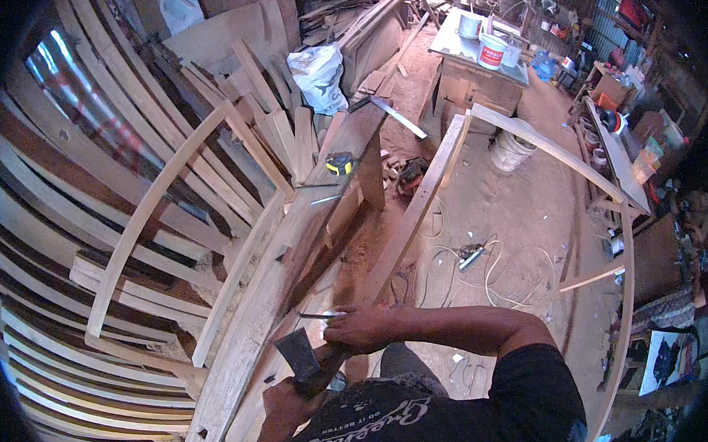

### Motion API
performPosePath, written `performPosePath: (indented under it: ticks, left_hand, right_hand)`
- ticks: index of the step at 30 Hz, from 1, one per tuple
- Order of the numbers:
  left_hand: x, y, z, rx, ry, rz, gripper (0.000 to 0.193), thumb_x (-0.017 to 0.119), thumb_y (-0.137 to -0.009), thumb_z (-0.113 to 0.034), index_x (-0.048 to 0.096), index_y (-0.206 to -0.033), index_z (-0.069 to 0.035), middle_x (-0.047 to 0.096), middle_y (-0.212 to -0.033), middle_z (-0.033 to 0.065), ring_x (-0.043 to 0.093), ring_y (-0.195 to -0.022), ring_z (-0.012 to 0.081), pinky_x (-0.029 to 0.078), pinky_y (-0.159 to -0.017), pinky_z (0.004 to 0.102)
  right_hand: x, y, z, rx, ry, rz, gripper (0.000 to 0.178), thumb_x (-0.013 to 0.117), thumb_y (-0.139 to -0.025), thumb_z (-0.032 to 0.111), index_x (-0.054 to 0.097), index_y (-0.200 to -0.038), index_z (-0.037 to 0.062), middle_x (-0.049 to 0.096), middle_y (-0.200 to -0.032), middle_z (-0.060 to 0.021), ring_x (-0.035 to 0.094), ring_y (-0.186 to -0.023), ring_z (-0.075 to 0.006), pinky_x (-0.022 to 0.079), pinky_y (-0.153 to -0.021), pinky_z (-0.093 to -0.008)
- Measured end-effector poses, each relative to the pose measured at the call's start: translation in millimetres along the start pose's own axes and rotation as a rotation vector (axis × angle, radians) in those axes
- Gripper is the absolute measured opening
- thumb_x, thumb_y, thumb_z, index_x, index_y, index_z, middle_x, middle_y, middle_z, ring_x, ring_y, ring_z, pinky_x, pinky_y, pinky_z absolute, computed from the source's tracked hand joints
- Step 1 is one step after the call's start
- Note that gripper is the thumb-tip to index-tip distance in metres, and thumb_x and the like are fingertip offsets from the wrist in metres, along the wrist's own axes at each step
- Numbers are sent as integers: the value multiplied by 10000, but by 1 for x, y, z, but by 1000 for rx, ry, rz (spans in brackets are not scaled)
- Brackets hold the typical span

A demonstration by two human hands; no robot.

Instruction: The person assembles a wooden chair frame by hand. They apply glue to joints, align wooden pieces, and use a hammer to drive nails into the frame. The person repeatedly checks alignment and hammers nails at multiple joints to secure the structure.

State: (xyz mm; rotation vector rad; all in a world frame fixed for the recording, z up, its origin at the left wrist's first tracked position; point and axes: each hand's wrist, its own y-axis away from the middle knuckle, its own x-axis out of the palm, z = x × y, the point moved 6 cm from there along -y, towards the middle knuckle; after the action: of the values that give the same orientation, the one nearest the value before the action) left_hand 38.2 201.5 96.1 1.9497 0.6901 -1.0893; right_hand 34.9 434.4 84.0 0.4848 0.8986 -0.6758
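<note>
My left hand (285, 401) is closed low beside the bench, around a tool with a dark, flat, square-edged head (299, 355) that looks like a hatchet; its handle is mostly hidden. Just above it, my right hand (357, 328) has its fingers curled round a thin, dark, chisel-like metal tool (311, 316) pointing left. Both hands are close together at the right side of a long, thick wooden bench beam (255, 316). On the beam farther off lie a yellow and black tape measure (339, 164) and a thin pale stick like a pencil (325, 200).
Curved wooden strips (130, 240) fill the left. A metal-bladed square (399, 118) rests at the beam's far end. An upright wooden frame (419, 209) stands to the right, with cables (496, 286) on the floor. Buckets (492, 51) stand on a far table (454, 42).
</note>
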Motion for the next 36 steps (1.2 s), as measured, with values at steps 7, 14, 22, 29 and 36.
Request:
performPosePath:
  ticks: [7, 14, 22, 29, 36]
  left_hand:
    - [6, -64, -70, -81, -150, 117, 726, 744, -736, -764, 771, -939, -67, 769, -871, 178, 762, -822, 390, 601, -745, 496]
    - [12, 46, -12, -264, -93, 312, 530, 833, -747, -614, 784, -979, -140, 762, -870, 129, 744, -816, 346, 587, -739, 472]
    - [38, -19, -63, -307, -133, 249, 545, 789, -758, -603, 782, -849, -66, 764, -814, 155, 754, -764, 363, 605, -752, 494]
    - [80, -63, -67, -189, -94, 12, 431, 860, -703, -503, 753, -779, -92, 738, -743, 122, 745, -695, 336, 603, -673, 484]
    - [106, -61, -69, -82, -68, -42, 475, 807, -767, -571, 749, -848, -106, 741, -781, 122, 756, -741, 322, 610, -689, 480]
  right_hand:
    - [-34, 56, -84, -3, -3, -33, 355, 718, -908, 190, 558, -1207, 84, 697, -1088, -177, 667, -1131, -396, 466, -1047, -551]
    - [-53, 99, -149, 5, -14, 8, 487, 729, -880, 277, 569, -1297, 84, 661, -1232, -175, 599, -1246, -363, 379, -1107, -536]
    - [-53, 147, -229, 17, 30, -140, 393, 682, -943, 272, 605, -1277, 81, 692, -1170, -185, 636, -1191, -400, 438, -1092, -510]
    - [-50, 165, -280, 107, 185, -54, 465, 624, -964, 264, 530, -1393, 112, 639, -1367, -159, 570, -1337, -349, 362, -1203, -498]
    - [-65, 165, -264, 59, 22, -114, 424, 730, -869, 214, 587, -1235, 54, 669, -1205, -191, 598, -1209, -414, 425, -1107, -514]
